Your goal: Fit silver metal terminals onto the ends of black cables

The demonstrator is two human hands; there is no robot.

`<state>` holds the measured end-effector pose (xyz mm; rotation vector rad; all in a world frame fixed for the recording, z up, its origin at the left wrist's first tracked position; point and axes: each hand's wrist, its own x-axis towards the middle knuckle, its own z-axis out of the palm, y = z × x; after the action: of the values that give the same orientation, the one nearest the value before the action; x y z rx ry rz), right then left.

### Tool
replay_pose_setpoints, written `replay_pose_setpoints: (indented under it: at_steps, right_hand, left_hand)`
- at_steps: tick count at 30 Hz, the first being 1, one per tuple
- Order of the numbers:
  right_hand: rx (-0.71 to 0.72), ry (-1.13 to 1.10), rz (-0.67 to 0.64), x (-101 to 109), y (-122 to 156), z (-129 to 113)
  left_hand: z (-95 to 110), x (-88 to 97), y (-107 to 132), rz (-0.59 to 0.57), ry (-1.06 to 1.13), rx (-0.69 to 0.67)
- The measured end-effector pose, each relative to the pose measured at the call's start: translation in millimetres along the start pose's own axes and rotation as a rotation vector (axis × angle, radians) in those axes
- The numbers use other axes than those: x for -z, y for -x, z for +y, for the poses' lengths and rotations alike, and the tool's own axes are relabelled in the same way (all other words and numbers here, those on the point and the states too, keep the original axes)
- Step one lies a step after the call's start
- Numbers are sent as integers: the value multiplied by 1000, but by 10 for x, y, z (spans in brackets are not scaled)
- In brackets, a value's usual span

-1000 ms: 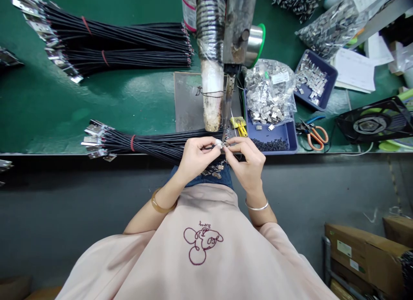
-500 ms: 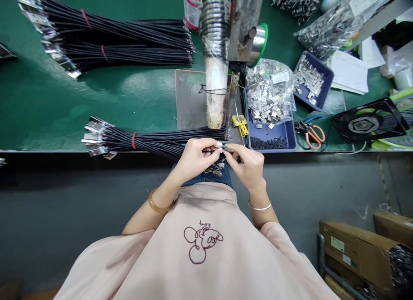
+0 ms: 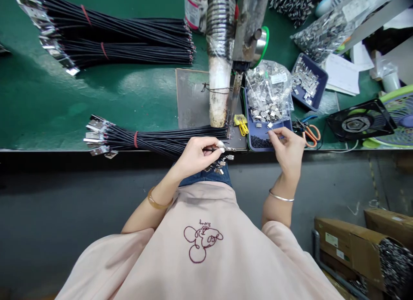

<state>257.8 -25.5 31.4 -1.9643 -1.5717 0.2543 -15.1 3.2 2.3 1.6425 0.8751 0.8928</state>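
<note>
At the bench edge my left hand (image 3: 199,157) is closed, thumb against forefinger, on a thin black cable beside the near cable bundle (image 3: 155,139). Small metal connectors (image 3: 222,164) hang just below those fingertips. My right hand (image 3: 289,153) is over the front of the blue tray (image 3: 283,127), thumb and fingers drawn together in a pinch. Whatever is between these fingertips is too small to make out. Small black pieces (image 3: 260,141) lie in the tray beside the hand, and a clear bag of metal connectors (image 3: 269,91) lies behind them.
A wrapped duct (image 3: 219,89) and metal post (image 3: 247,37) stand over a grey board (image 3: 192,102). Orange-handled pliers (image 3: 311,135), a yellow cutter (image 3: 241,124) and a black fan (image 3: 358,124) lie rightward. More cable bundles (image 3: 129,39) lie at back left.
My right hand has left the cable beside my left hand and moved right to the blue tray. My left hand stays nearly in place, still on the cable. A connector now shows right of it.
</note>
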Motion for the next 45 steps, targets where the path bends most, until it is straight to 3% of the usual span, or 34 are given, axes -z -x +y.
replay_pose_setpoints:
  at_steps: [5,11,14,16,18,21,25,37,45]
  right_hand:
    - [36,210,-140,26,-278,295]
    - [80,250,-104,-41,-246,255]
    - [17,86,30,-115,-102,72]
    - [-39,-190,103,-188,50,-109]
    - [-33,-411,28,-274,213,-294]
    - [-57,-558,-165,-428,396,-492]
    - [-81,-639,-177,-626,464,-576]
    - [-49,-589,-189,-659,448,-626]
    - [23,-414,-82,-658,467,-655]
  left_hand:
    - [-13,-25,-28,32,20,28]
    - [-41,-48,-34,62,34,67]
    - [-50,-86,-37,104,33,111]
    - [-52,-113,-39,140,29,133]
    - [-51,-132,-41,167,25,138]
    - [-44,-144,-43,180,10,126]
    - [-32,-141,-43,168,-9,96]
    - [-30,-123,-40,135,-38,68]
    - [-42,-88,-27,99,-30,40]
